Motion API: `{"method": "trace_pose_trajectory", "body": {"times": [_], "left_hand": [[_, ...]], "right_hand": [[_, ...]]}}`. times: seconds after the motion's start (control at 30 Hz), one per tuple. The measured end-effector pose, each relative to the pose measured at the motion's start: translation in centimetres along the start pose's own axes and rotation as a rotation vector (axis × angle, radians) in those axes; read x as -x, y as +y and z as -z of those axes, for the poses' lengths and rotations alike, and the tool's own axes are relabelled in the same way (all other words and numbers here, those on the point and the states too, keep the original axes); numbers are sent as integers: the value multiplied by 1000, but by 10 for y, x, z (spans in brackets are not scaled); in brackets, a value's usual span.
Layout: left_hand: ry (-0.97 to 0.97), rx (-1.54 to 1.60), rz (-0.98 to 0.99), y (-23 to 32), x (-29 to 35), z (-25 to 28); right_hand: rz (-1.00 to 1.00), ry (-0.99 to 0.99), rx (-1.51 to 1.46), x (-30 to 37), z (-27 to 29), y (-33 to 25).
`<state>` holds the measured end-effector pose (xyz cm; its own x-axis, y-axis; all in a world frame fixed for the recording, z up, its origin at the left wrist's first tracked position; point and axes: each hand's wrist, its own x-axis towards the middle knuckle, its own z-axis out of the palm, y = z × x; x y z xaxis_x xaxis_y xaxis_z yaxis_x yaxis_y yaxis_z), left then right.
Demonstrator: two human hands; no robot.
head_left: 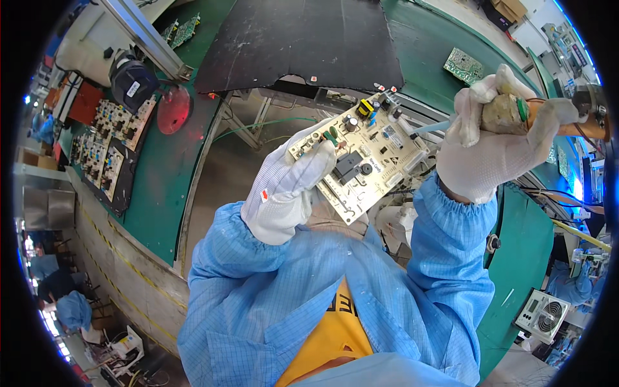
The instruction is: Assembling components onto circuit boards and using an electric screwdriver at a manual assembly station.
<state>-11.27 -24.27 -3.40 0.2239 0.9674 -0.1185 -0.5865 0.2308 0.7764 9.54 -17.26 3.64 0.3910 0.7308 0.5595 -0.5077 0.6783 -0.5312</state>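
My left hand, in a white glove, grips the left edge of a cream circuit board, thumb on top. The board is tilted and carries capacitors, a black relay-like block and a yellow-and-black transformer. To its right, my gloved right hand is closed around a tape-wrapped tool; its exact kind is unclear. From the fist a thin pale-blue tip points at the board's right edge. Whether it touches the board I cannot tell. Part of the board's left edge is hidden under my fingers.
A black sheet lies across the far side. Several populated boards sit on the left green bench, near a red disc. Another board lies at the far right. A white fan unit stands at lower right.
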Motion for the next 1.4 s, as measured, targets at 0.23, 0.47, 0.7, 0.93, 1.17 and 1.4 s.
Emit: {"method": "trace_pose_trajectory", "body": {"times": [0.23,0.47,0.7,0.93,1.17,1.4], "left_hand": [[-12,118,21,7,5,1],[28,156,17,0,3,6],[33,10,41,4,0,13],[-53,-558,-396,53,-38,29],[141,-477,-728,145,-157,80],[768,-2552,-841,181,-276,291]], "right_hand": [[68,-8,141,4,6,4],[25,54,112,1,3,1],[127,-166,403,-5,25,4],[-167,-39,-30,-4,19,-23],[-130,-47,10,-18,54,-25],[-45,26,230,-19,56,-32]]}}
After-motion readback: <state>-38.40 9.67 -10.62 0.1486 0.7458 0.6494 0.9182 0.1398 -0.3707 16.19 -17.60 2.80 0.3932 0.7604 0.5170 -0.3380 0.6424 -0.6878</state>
